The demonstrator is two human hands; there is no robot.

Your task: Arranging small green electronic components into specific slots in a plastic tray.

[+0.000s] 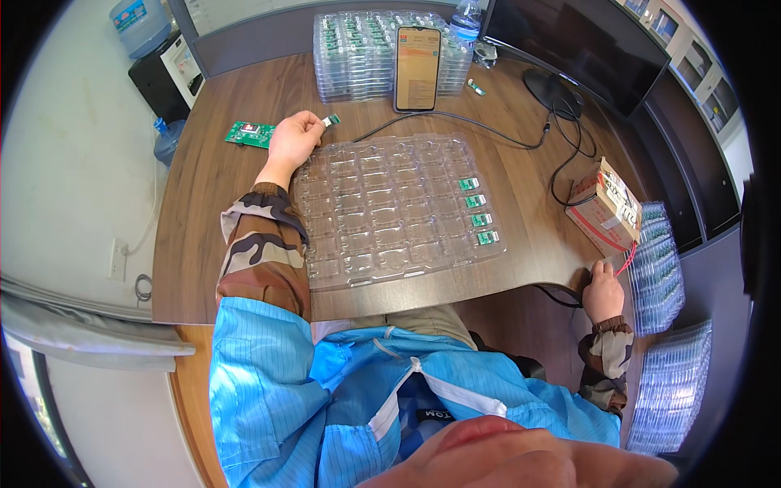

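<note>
We held the small board (pixel 332 119) in the left hand (pixel 296 140), thumb and fingertips pinched on its near end, over the bench (pixel 199 179) by the far left corner of the tray (pixel 382 199). We judged the board light, stiff and fragile, best taken by its edges or pale end piece, with pressure kept off its face; a loose pinch would probably have slipped. We saw the right hand (pixel 603 291) with fingers curled at the bench's right edge, beside red wires (pixel 627 259); we could not tell whether it gripped anything. We noted that the tray was clear, glossy, moulded plastic with rows of pockets, likely to flex; four matching boards (pixel 476 201) sat along its right side. The large board (pixel 244 132), flat and green, lay just beside the left hand. The box (pixel 606 207) was brown card.
</note>
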